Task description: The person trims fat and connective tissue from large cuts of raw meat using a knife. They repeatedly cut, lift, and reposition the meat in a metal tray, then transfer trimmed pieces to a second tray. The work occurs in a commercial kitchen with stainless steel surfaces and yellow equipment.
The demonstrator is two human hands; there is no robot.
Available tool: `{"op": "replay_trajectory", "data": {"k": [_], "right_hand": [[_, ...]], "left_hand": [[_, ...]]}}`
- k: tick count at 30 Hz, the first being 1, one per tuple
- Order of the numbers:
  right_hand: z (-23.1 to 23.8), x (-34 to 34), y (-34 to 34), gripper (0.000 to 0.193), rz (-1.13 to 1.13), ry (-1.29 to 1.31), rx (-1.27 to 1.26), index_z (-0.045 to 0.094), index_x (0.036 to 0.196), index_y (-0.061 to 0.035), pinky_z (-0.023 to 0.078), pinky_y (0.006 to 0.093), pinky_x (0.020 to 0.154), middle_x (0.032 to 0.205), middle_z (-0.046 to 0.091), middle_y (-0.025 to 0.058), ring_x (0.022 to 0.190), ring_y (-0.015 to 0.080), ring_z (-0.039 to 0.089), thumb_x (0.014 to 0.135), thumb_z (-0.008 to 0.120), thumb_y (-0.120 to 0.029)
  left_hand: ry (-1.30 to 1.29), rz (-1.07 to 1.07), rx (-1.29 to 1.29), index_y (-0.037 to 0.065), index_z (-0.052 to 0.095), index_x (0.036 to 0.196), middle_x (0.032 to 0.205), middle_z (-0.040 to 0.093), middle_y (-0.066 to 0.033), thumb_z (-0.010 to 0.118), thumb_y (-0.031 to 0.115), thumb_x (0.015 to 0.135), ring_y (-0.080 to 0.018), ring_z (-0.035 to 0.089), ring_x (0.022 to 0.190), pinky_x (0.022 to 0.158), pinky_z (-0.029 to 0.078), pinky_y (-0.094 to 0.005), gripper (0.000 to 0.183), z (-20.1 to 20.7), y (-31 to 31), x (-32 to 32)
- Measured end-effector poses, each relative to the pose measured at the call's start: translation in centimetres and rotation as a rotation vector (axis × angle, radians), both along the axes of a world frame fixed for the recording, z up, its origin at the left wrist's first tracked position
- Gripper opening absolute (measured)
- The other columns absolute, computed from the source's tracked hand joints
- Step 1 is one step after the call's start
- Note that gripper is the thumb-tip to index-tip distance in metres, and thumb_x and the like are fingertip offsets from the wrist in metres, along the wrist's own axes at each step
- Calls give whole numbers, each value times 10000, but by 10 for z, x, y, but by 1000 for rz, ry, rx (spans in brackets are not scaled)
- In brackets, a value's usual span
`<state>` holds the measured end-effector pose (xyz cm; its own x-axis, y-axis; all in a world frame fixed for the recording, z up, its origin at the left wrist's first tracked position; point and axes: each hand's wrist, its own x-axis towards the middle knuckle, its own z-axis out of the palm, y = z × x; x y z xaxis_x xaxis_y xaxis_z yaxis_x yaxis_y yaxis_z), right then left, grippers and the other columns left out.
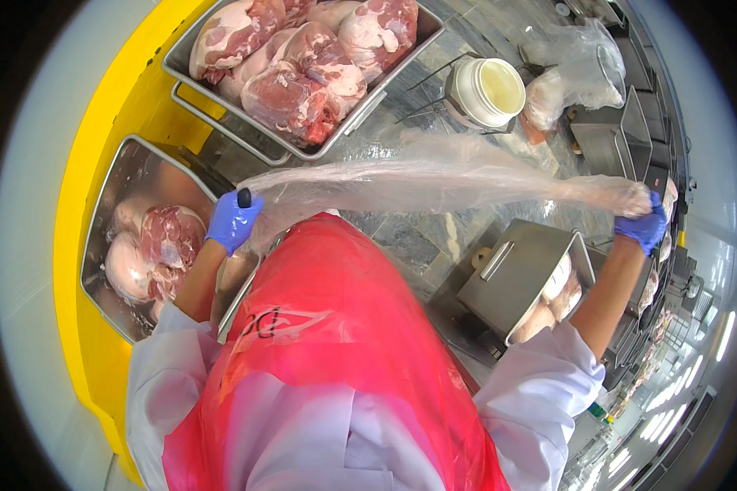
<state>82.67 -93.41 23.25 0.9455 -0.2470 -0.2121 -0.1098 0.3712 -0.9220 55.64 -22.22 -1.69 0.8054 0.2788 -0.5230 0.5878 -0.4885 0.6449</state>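
Left hand [232,221] & right hand [643,227] both gripping clear plastic bag [434,184] — stretched taut betw. them.

A sheet of plastic film [434,184] stretched across the worktable [418,237], held at its left end by the left hand [232,221] and at its right end by the right hand [643,227]. Beyond the film sat a tray of meat [303,65], with a round tub [487,90] to its right. A second tray [151,245] lay left, under the left arm. A lidded container [520,274] stood near the right forearm.
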Motion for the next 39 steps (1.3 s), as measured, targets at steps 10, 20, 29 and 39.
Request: {"op": "replay_trajectory", "data": {"k": [10, 20, 29, 39], "right_hand": [[-116, -70, 224, 287, -130, 137, 44, 676, 974, -65, 507, 342, 693, 800, 627, 47, 742, 196, 610, 873, 547, -300], [-95, -74, 233, 701, 565, -173, -755, 626, 1279, -20, 494, 306, 686, 824, 651, 21, 731, 117, 576, 691, 891, -297], [-110, 72, 97, 575, 295, -367, -1116, 649, 1075, 22, 533, 429, 785, 997, 703, 212, 911, 393, 668, 799, 787, -463], [-67, 142, -164, 305, -171, -246, -836, 695, 1133, 9, 529, 311, 826, 1040, 724, 82, 911, 166, 663, 856, 726, -117]], "left_hand": [[-434, -354, -430, 15, 649, 847, 639, 538, -41, 688, 209, 912, -77, 451, 598, 549, 411, -315, 208, 192, -101, 122], [-1066, -745, -551, 56, 642, 804, 645, 582, -35, 650, 137, 881, -151, 531, 537, 515, 467, -320, 112, 309, -281, 250], [-1672, -1240, -146, 79, 666, 857, 657, 548, 9, 645, 141, 902, -104, 521, 521, 471, 452, -255, 80, 386, -495, 378], [-914, -980, 95, 90, 686, 971, 700, 595, 1, 702, 255, 899, -127, 553, 576, 538, 488, -277, 181, 388, -492, 489]]}}
